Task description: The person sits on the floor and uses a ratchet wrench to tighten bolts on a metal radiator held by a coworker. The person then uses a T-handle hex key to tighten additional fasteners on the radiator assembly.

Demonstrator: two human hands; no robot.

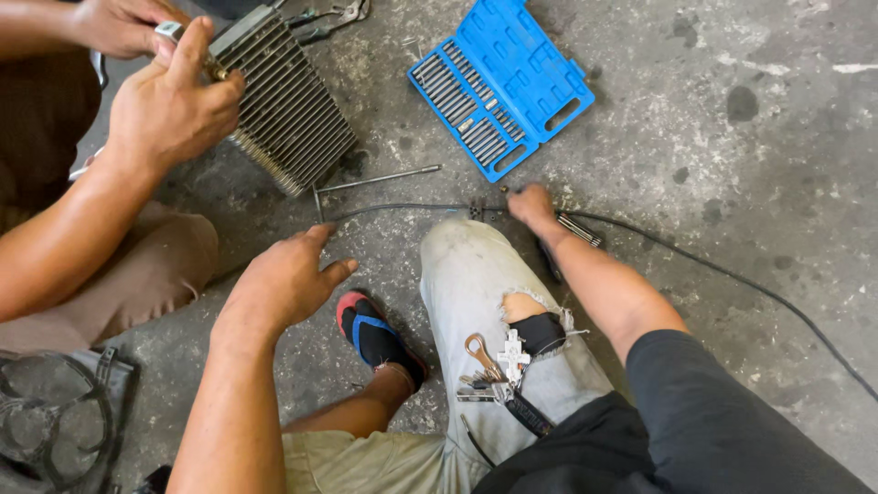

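Observation:
My left hand point(283, 274) hovers over the concrete floor with loosely spread fingers and holds nothing. It is nearest to a thin metal rod point(380, 178) lying just beyond it. My right hand point(530, 206) is curled down at the floor by a thin black cable point(732, 274). A knurled metal tool point(581, 229) sticks out from under its palm. Beyond my right hand lies an open blue case of bits point(498, 87). At the upper left, another person's two hands point(169, 101) hold a finned metal block point(288, 110).
A bunch of keys point(494, 366) hangs on my torn light jeans. A foot in a red, blue and black shoe point(375, 334) rests between my arms. Pliers point(334, 16) lie at the top. A dark bag with straps point(55, 421) sits at the lower left.

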